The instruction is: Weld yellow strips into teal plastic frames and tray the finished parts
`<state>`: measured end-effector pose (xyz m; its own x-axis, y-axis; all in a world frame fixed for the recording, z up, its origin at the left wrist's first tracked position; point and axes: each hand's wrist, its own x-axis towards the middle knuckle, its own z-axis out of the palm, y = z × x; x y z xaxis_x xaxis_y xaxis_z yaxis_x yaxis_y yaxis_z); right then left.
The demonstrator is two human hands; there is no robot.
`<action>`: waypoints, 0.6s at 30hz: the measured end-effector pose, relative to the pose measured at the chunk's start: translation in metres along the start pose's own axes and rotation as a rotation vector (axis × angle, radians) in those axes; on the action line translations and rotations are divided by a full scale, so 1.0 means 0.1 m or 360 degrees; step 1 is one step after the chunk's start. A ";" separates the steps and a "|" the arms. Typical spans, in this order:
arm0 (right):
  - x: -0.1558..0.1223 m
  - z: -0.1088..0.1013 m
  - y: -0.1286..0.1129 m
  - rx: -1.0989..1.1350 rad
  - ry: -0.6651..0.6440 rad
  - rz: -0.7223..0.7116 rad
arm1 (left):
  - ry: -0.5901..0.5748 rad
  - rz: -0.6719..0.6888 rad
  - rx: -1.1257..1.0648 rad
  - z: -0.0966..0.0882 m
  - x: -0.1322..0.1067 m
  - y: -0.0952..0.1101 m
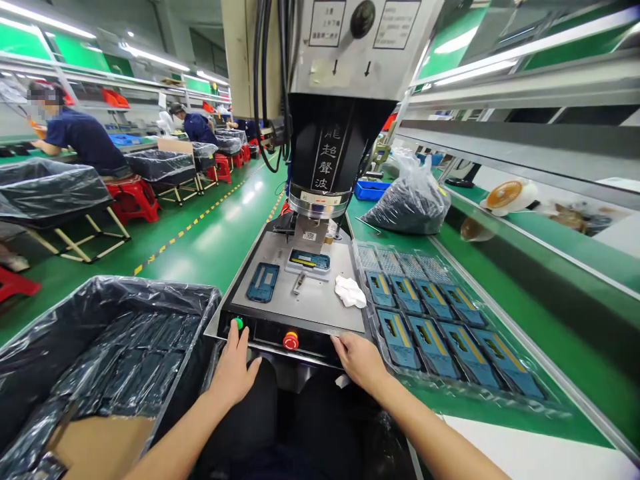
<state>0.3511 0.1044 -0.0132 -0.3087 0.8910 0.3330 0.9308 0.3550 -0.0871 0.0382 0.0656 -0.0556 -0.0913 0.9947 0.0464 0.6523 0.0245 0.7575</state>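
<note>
**So: both hands at the press's front edge, one per corner**

Far left, a bag-lined bin (165, 288) of dark parts sits beside our knee, within easy reach. Our left hand (233, 373) is spread out and holds nothing, with a fingertip on the green button (239, 323) at the left front corner of the base. The red stop button (291, 341) is at centre front between our hands, untouched.

On the plate (310, 303), a loose blue frame (263, 281) lies left of the blue part in the fixture (310, 261), which sits just in front of the press head (333, 153). A white cloth (349, 291) lies to the right.

Our right hand (360, 360) lies flat on the right front corner, gripping nothing. We can't tell what's under its fingers. We judge the split stance keeps both hands out from under the head.

The tray (374, 257) of blue parts touches the base's right side. Nothing blocks either hand.
</note>
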 end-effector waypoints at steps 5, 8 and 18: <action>-0.20 0.21 0.04 -0.0013 0.0301 -0.0123 | -0.0011 0.0069 0.0487 0.09 0.03 -0.07; -0.24 0.23 0.01 0.0068 0.0369 -0.0132 | 0.0069 0.0088 0.0457 0.03 0.06 -0.08; -0.11 -0.12 0.16 0.0427 0.0432 -0.0112 | 0.0284 -0.0381 0.0831 -0.28 0.10 -0.79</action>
<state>0.3714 0.0966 -0.0072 -0.2732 0.7672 0.5803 0.8140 0.5059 -0.2856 -0.0352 0.0705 -0.0967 -0.3769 0.9245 0.0568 0.8772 0.3365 0.3425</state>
